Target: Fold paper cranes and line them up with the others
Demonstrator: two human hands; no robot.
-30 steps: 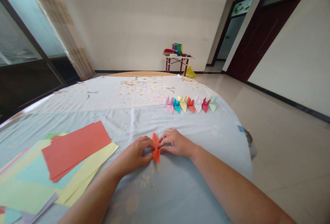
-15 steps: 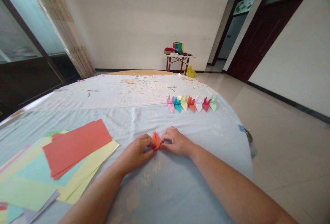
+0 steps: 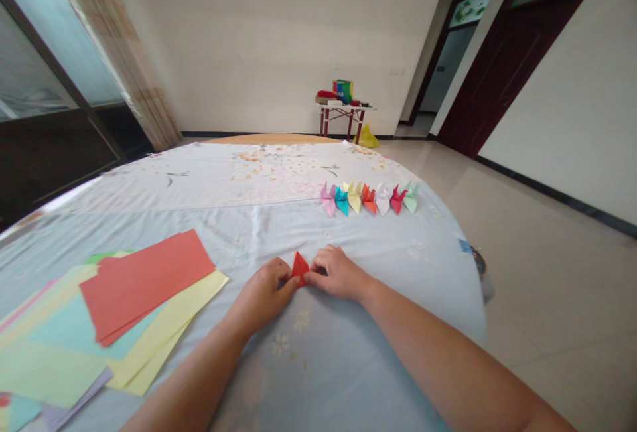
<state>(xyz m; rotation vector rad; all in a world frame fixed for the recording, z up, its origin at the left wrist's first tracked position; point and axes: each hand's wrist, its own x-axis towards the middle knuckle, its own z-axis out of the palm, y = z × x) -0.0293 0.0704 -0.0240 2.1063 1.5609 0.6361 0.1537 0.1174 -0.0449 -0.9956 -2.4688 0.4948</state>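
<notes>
A small orange-red folded paper piece point(image 3: 299, 264) stands on the pale blue tablecloth point(image 3: 348, 352) near the table's front. My left hand point(image 3: 263, 292) pinches it from the left, fingers curled onto its lower edge. From the right, my right hand point(image 3: 338, 273) pinches the same piece with thumb and forefinger. Both forearms rest on the cloth. Only a small triangle of the paper shows above my fingers.
Several finished paper figures point(image 3: 369, 198) in different colours stand in a row further back on the right. A loose stack of coloured sheets point(image 3: 114, 312), orange-red on top, lies at the left. The table's rounded edge point(image 3: 472, 273) drops to a tiled floor on the right.
The orange-red piece was longer, reaching down between my hands; now it is folded shorter into a small triangle. Both hands stayed in place, closing tighter on it.
</notes>
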